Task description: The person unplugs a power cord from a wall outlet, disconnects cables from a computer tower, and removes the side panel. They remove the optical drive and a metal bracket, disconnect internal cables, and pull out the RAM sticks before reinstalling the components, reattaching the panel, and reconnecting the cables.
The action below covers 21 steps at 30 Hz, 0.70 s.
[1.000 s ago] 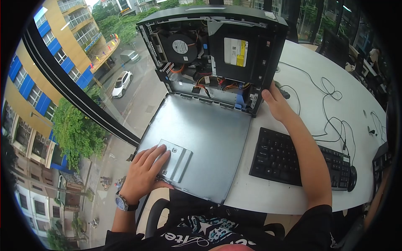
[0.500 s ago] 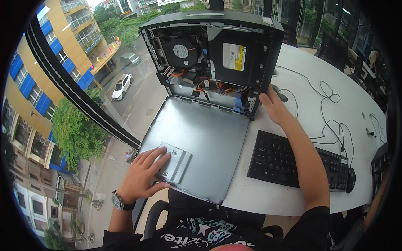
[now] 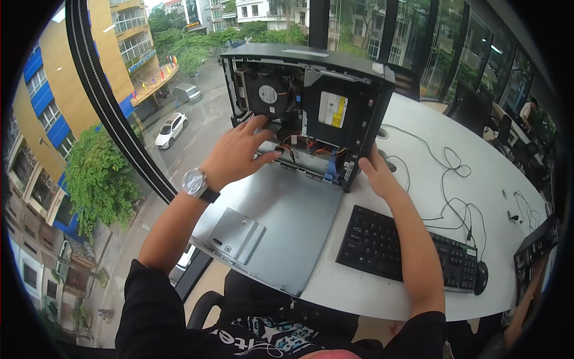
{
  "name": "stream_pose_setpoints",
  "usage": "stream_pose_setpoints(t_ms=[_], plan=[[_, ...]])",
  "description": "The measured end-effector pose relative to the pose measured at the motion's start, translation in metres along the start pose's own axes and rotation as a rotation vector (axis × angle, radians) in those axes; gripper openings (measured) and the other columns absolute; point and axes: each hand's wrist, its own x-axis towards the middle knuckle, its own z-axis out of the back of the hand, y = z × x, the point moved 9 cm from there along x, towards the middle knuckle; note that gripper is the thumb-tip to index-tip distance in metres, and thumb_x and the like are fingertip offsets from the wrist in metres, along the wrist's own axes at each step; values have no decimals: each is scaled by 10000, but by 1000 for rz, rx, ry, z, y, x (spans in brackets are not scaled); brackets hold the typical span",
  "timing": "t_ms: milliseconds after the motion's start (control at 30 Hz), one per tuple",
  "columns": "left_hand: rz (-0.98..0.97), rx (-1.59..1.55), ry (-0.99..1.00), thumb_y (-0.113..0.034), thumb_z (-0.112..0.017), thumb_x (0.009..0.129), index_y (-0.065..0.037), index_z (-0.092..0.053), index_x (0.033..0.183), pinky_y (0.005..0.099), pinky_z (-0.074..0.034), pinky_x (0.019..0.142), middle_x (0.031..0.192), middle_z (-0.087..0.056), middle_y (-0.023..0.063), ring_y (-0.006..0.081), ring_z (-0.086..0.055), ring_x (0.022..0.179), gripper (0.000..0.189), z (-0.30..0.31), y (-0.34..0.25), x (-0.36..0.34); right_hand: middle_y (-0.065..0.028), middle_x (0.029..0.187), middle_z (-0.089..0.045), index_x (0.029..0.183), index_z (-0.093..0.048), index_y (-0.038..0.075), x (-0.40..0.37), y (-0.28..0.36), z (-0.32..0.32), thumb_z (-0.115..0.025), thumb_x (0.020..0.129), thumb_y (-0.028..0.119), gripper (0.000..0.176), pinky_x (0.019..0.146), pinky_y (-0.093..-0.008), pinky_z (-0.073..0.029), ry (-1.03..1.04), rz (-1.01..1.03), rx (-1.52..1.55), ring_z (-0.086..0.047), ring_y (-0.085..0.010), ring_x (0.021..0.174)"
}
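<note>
An opened desktop computer case (image 3: pixel 353 90) stands upright on the table, its inside facing me. A round cooling fan (image 3: pixel 267 96), a labelled drive and coloured cables (image 3: pixel 297 143) show within it. My left hand (image 3: pixel 239 149) has its fingers spread at the lower left of the opening, close to the cables; whether the fingertips touch anything is hard to see. Around the case's right edge is my right hand (image 3: pixel 378 170), thumb in front and the other fingers partly hidden behind. A silver side panel (image 3: pixel 287 227) lies flat before the case, a raised rectangular section near its front left.
Right of the panel, a black keyboard (image 3: pixel 371 242) lies partly under my right forearm, with a black mouse (image 3: pixel 481 278) beyond it. Thin black cables (image 3: pixel 451 164) loop over the white table (image 3: pixel 418 131). A window with a dark frame borders the left side.
My left hand has lifted off the side panel and moved up to the case opening. My right hand stays at the case's right edge. The head view has shifted.
</note>
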Motion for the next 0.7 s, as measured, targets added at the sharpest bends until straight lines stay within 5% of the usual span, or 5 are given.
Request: stream_pose_setpoints(t_ms=[67,300,433,600,700], plan=[[93,32,130,-434,-641,981,-68,-697,1135,448,-531,878,1306,-571,146,350,-635,1100,400,-21,14,17,-240,1571,-391,1634,-117,57,-1,0,2,-607,960,603,996,1161,-446,-367,-9,-2,-16,-426,-335,1442],[138,55,0,-443,-649,956,-34,-722,979,443,-552,730,986,-646,142,334,-685,859,417,-14,12,22,-233,1495,-476,1625,-127,64,-1,1,2,-580,992,541,914,1121,-453,-403,7,-20,-71,-527,-342,1328],[98,71,-28,-459,-638,961,-26,-720,972,451,-557,732,976,-657,154,348,-687,829,441,-29,19,25,-238,1488,-482,1630,-111,69,-1,-1,3,-594,996,509,911,1123,-454,-401,11,-47,-92,-526,-349,1328],[225,90,211,-467,-622,982,-63,-720,1008,490,-543,761,1075,-643,188,385,-683,867,416,-40,22,36,-239,1487,-485,1633,-112,72,-1,1,2,-607,997,489,907,1120,-453,-404,18,-46,-53,-525,-352,1328],[121,-5,75,-460,-625,986,-64,-723,962,481,-536,748,1099,-636,184,381,-680,860,409,-25,15,23,-236,1485,-488,1633,-116,71,-1,1,3,-611,991,509,921,1117,-449,-408,15,-49,-76,-525,-346,1327]])
